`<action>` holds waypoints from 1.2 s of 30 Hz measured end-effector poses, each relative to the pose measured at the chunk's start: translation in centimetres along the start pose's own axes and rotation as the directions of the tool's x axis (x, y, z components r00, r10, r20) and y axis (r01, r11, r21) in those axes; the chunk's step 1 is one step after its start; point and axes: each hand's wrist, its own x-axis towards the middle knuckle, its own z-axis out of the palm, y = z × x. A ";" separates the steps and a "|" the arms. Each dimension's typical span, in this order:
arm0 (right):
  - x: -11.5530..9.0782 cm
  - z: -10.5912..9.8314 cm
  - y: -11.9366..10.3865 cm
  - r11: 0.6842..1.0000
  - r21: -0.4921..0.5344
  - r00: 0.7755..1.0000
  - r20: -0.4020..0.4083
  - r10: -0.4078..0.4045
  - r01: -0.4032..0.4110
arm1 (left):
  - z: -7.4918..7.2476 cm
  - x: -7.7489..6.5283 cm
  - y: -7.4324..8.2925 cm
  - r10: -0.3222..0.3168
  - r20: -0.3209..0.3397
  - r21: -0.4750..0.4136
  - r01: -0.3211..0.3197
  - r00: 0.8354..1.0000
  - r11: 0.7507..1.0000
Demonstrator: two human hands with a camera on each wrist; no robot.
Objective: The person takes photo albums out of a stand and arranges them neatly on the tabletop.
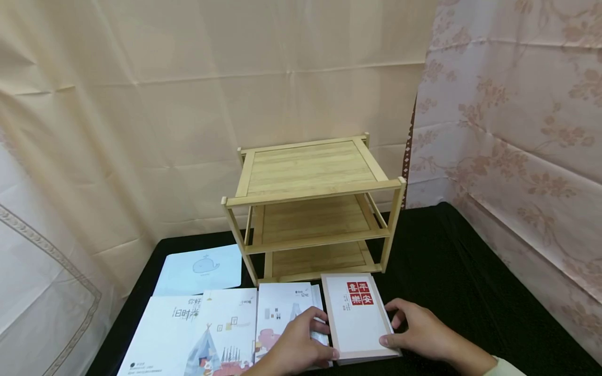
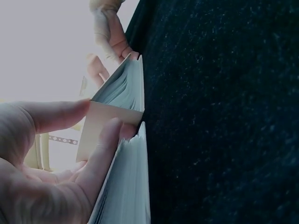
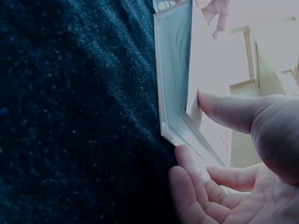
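Observation:
A white book (image 1: pixel 354 331) with a beige border and a red square of characters on its cover lies on the black cloth in front of the wooden rack. My left hand (image 1: pixel 301 338) grips its left side, with the thumb at the near corner and fingers along the spine (image 2: pixel 100 123). On the opposite side, my right hand (image 1: pixel 420 330) holds the edge, thumb on the near right corner. The right wrist view shows the right fingers (image 3: pixel 184 163) curled beside the book's lower corner. The page edges (image 3: pixel 175 60) show between the covers. Both hands stay low, close to the cloth.
A three-tier wooden rack (image 1: pixel 310 167) stands behind the book. To the left lie several pale illustrated books (image 1: pixel 164 334), close beside my left hand, and a light-blue whale-cover book (image 1: pixel 197 269) behind them. Black cloth (image 1: pixel 442 261) covers the table; curtains (image 1: pixel 197 104) hang around it.

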 end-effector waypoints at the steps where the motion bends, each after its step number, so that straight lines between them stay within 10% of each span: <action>1: 0.0 0.0 0.0 1.000 0.001 1.000 0.005 -0.004 0.004 | 0.0 -0.1 0.0 0.003 0.000 0.000 -0.003 1.000 1.000; 30: 0.8 -0.4 0.2 0.995 0.089 0.997 0.069 -0.043 0.037 | -0.4 -0.3 -0.1 0.018 -0.027 -0.001 -0.018 0.999 1.000; 36: 0.7 -2.4 0.2 0.970 0.241 0.982 0.174 -0.078 0.034 | -3.8 -2.3 1.5 0.158 -0.096 0.304 -0.122 0.983 0.945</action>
